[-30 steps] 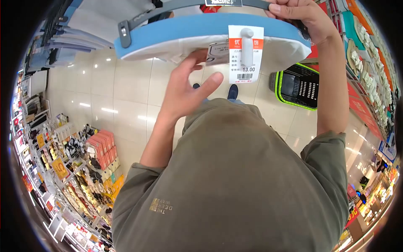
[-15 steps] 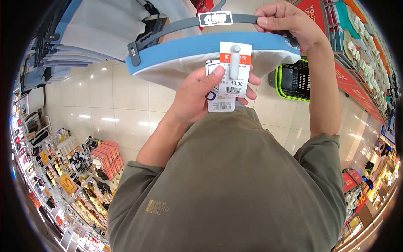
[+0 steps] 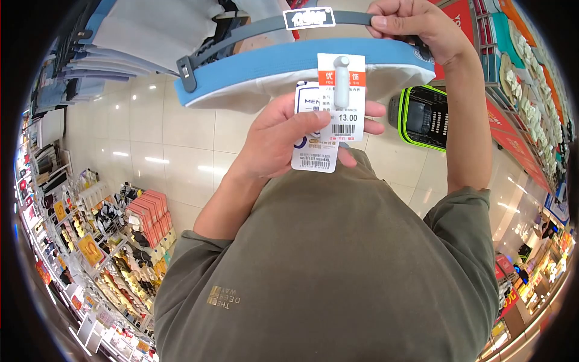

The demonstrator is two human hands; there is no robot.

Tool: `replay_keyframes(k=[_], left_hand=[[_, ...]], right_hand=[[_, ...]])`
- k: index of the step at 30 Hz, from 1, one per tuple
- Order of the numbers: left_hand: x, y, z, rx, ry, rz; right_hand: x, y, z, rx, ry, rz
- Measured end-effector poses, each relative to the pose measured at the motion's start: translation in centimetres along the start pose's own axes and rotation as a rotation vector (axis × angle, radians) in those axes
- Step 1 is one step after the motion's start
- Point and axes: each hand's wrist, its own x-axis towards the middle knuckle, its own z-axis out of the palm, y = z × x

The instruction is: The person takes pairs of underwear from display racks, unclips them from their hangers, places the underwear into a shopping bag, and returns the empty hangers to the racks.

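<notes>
A dark grey hanger (image 3: 259, 30) with a white label spans the top of the view. Light garment with a blue waistband (image 3: 271, 55) hangs from its clips. My right hand (image 3: 416, 27) pinches the hanger's right end. My left hand (image 3: 283, 136) holds two tags from below, its thumb across them and its fingers behind. The front one is a white and orange price tag (image 3: 342, 123) reading 13.00, with a pale plastic piece over its upper part. Behind it is a longer white tag (image 3: 313, 160) with a barcode.
A black basket with a green rim (image 3: 403, 120) stands on the tiled floor (image 3: 187, 120). Hanging clothes (image 3: 145, 36) are at the upper left, accessory racks (image 3: 102, 241) with pink boxes (image 3: 151, 217) at the lower left, and shoe shelves (image 3: 525, 78) at the right.
My left hand, apart from the tags a second ago, has taken hold of them and brought the longer tag into view. The hanger and garment have shifted slightly.
</notes>
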Motion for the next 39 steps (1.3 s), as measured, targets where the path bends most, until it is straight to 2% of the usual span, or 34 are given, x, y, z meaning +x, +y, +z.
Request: replay_keyframes(k=[12, 27, 30, 33, 34, 36, 39], left_hand=[[0.0, 0.5, 0.4, 0.005, -0.015, -0.021], [-0.4, 0.4, 0.6, 0.024, 0.004, 0.0], [-0.6, 0.3, 0.7, -0.005, 0.014, 0.001], [-0.9, 0.6, 1.2, 0.037, 0.059, -0.01], [-0.9, 0.5, 0.9, 0.022, 0.059, -0.022], [-1.5, -0.1, -1.0, 0.028, 0.054, -0.008], [-3.1, -0.1, -5.9, 0.16, 0.045, -0.007]], right_hand=[[-0.7, -1.7, 0.5, -0.048, -0.069, -0.03], [0.2, -0.4, -0.4, -0.068, -0.052, -0.042], [0.2, -0.7, -0.3, -0.117, -0.05, -0.046], [0.0, -0.6, 0.5, -0.347, -0.039, -0.1], [-0.5, -0.7, 1.7, -0.365, 0.015, -0.129], [-2.0, -1.7, 3.7, -0.288, 0.037, -0.052], [-2.7, -3.0, 5.8, -0.124, -0.26, 0.057]])
